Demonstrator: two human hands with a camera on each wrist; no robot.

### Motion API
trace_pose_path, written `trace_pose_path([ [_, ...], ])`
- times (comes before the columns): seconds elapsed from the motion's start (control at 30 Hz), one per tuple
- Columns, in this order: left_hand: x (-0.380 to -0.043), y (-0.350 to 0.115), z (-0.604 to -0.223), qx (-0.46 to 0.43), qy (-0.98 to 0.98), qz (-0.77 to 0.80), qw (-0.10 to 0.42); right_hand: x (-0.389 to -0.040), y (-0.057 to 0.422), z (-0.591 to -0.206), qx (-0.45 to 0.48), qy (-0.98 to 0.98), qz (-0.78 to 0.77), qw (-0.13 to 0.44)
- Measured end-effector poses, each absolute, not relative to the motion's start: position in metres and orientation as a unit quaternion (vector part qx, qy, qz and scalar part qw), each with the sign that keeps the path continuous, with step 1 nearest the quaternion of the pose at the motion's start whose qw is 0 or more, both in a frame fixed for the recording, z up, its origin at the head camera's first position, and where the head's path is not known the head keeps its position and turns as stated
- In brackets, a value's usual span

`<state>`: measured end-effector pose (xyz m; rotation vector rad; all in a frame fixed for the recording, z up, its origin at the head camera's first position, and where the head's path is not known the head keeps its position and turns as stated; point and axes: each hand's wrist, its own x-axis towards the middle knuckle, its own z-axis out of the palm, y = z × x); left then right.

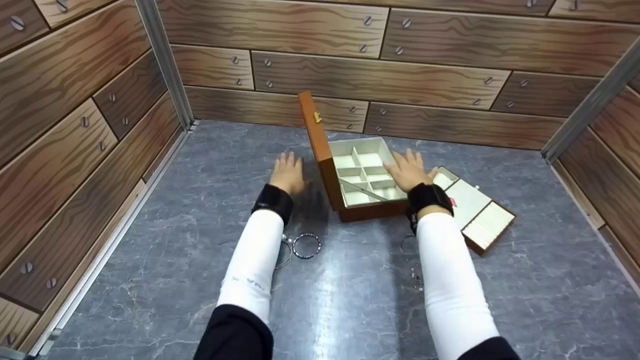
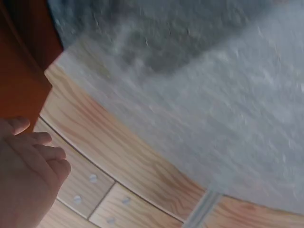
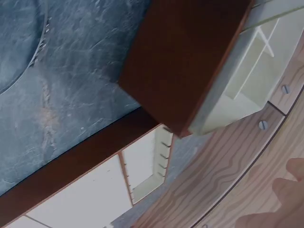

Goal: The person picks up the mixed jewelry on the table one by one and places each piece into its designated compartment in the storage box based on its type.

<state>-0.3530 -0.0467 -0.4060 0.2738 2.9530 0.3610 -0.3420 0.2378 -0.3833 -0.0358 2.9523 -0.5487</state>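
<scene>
A brown jewelry box (image 1: 371, 212) with cream compartments stands on the floor, its lid (image 1: 320, 145) raised on the left side. A thin strip (image 1: 362, 190) lies slantwise across the compartments. Beside the lid's outer face is my left hand (image 1: 288, 175), holding nothing; its fingers point forward in the head view and show near the lid (image 2: 19, 76) in the left wrist view. My right hand (image 1: 411, 174) reaches over the box's right edge with fingers extended and nothing held. Right of it, partly behind the wrist, lies a brown tray (image 1: 470, 202) with cream sections.
A beaded bracelet (image 1: 306, 234) and a thin bangle (image 1: 290, 252) lie near my left forearm. By the right forearm are a thin ring-shaped piece (image 1: 402, 246) and small shiny pieces (image 1: 419, 288). Wood-patterned walls (image 1: 280, 25) enclose the grey marbled floor (image 1: 150, 280).
</scene>
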Motion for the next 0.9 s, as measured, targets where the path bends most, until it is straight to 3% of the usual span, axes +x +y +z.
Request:
trace_pose_path([
  [0.23,-0.341,-0.038,-0.426,0.16,0.969,0.18,0.056,-0.339,0.253,-0.396,-0.014,0.982,-0.175,0.075],
  [0.5,-0.325,-0.027,-0.436,0.178,0.941,0.27,0.094,-0.341,0.271,-0.412,-0.011,0.988,-0.149,0.035],
  [0.9,-0.329,-0.019,-0.44,0.142,0.937,0.314,0.061,-0.342,0.267,-0.417,0.011,0.992,-0.125,-0.001],
])
